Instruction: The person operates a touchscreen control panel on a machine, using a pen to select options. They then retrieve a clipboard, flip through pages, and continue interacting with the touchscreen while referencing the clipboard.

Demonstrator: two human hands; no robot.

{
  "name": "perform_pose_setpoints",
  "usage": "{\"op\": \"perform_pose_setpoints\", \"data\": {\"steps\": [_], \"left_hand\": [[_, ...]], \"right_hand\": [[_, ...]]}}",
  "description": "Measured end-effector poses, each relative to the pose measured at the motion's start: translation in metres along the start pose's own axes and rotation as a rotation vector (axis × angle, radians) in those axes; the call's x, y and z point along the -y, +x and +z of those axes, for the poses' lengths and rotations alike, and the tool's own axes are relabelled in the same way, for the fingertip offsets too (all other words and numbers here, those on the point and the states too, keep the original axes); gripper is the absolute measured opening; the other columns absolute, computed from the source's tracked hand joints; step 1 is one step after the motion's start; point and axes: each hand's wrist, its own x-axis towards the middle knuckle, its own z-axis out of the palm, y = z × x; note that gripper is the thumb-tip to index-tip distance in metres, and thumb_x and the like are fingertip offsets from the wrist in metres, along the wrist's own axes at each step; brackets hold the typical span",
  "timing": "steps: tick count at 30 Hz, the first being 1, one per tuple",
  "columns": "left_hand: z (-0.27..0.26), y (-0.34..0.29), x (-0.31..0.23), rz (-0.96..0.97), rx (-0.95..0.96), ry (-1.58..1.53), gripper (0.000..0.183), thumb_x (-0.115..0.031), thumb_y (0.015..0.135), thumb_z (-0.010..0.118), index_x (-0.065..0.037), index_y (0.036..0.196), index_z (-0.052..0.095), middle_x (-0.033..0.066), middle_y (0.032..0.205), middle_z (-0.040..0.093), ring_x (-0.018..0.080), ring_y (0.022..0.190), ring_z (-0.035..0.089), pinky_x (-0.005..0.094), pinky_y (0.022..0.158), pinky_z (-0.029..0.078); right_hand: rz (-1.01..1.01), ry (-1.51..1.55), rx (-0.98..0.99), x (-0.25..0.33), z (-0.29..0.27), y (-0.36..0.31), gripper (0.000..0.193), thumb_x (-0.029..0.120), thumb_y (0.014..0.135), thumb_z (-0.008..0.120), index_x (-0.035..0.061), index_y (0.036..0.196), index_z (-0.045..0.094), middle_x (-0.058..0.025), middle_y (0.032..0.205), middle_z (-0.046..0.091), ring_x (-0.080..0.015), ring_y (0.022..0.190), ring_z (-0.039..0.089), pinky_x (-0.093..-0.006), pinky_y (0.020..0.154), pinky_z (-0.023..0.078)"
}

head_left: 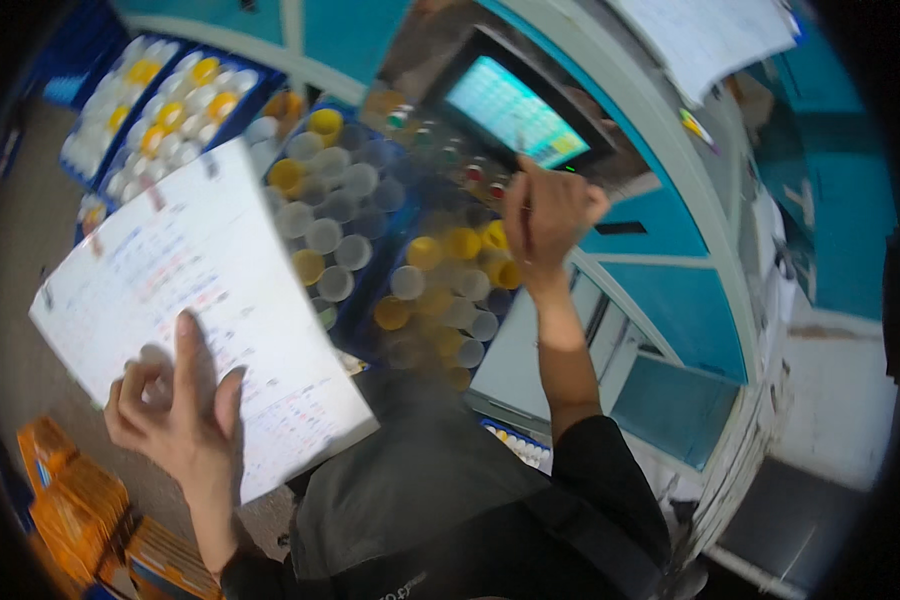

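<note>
My left hand (177, 412) lies on a white sheet of handwritten notes (270, 330), index finger stretched out to a written line, thumb apart, other fingers bent. It holds nothing. The sheet rests flat, apparently on a board, with small clips along its far left edge. My right hand (550, 215) is raised at the lower right corner of a lit touch screen (518, 112), fingers closed around what looks like a thin pen-like stick; its tip is blurred and I cannot tell whether it touches the glass. Red and green push buttons (474, 173) sit on the panel beside the screen.
Blue crates (245, 118) of white and yellow round pieces stand at the far left. Closer in, more crates hold clear and yellow cups (322, 236). A teal machine cabinet (670, 300) curves along the right. Orange wrapped packages (80, 505) lie at the lower left.
</note>
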Motion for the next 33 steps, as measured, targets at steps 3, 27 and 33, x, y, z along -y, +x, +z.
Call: {"op": "perform_pose_setpoints", "data": {"steps": [3, 27, 33], "left_hand": [[0.001, 0.0, -0.001, 0.001, 0.009, -0.006, 0.063, -0.067, 0.094, 0.065, -0.033, 0.146, 0.067, 0.0097, 0.124, 0.05, 0.0334, 0.122, 0.037, 0.0537, 0.113, 0.025], [0.004, -0.001, 0.002, -0.019, 0.011, -0.041, 0.07, -0.061, 0.09, 0.074, -0.034, 0.153, 0.061, 0.0087, 0.124, 0.045, 0.0327, 0.127, 0.033, 0.0559, 0.115, 0.022], [0.004, -0.001, 0.001, -0.015, 0.001, -0.058, 0.072, -0.061, 0.091, 0.072, -0.034, 0.155, 0.057, 0.0084, 0.122, 0.044, 0.0312, 0.126, 0.034, 0.0561, 0.114, 0.023]], "right_hand": [[-0.052, -0.035, 0.012, 0.0, -0.003, -0.001, 0.029, 0.009, 0.088, 0.073, 0.0109, 0.117, 0.078, -0.0017, 0.087, 0.069, -0.0193, 0.085, 0.063, -0.0433, 0.09, 0.033], [0.03, -0.004, -0.048, -0.006, -0.01, -0.003, 0.019, 0.01, 0.087, 0.074, 0.0086, 0.105, 0.078, 0.0003, 0.084, 0.072, -0.0164, 0.085, 0.059, -0.0427, 0.09, 0.029], [0.046, -0.033, -0.021, -0.008, -0.01, -0.009, 0.019, 0.009, 0.088, 0.074, 0.0086, 0.106, 0.079, 0.0006, 0.081, 0.071, -0.0157, 0.084, 0.06, -0.0423, 0.089, 0.029]]}}
